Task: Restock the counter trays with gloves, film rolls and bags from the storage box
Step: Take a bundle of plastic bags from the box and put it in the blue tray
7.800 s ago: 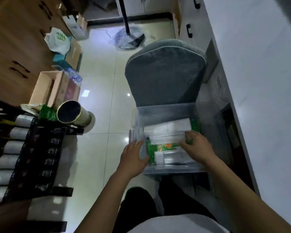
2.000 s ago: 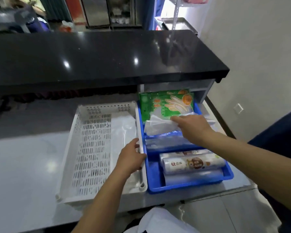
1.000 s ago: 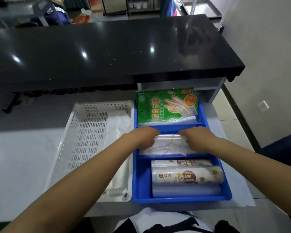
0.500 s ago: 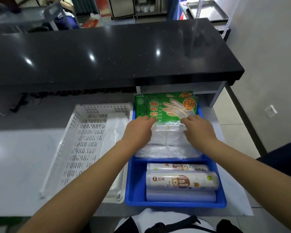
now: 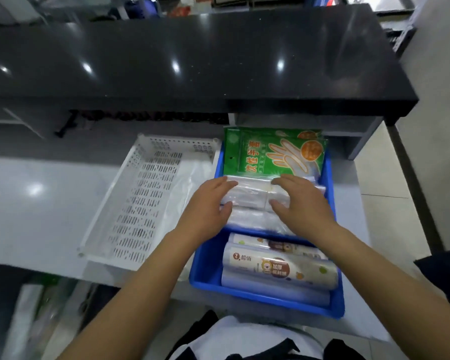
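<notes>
Both hands rest flat on the clear bag packs (image 5: 252,197) in the middle of the blue tray (image 5: 208,271); my left hand (image 5: 208,206) has its fingers spread over the left end of the stack with the thumb tucked against its near edge, and my right hand (image 5: 300,201) lies palm down on the right end, fingers loosely apart. Neither hand pinches anything; they press the packs from above. At the bottom of the frame, nearest me, the film rolls (image 5: 278,268) lie side by side across the tray's near section. Left of the blue tray sits the white perforated tray (image 5: 138,203), holding a thin sheet of clear plastic (image 5: 185,193) along its right side. Above my hands, the green glove packets (image 5: 273,154) lean at the tray's far end. Beyond them runs the black countertop (image 5: 192,61).
</notes>
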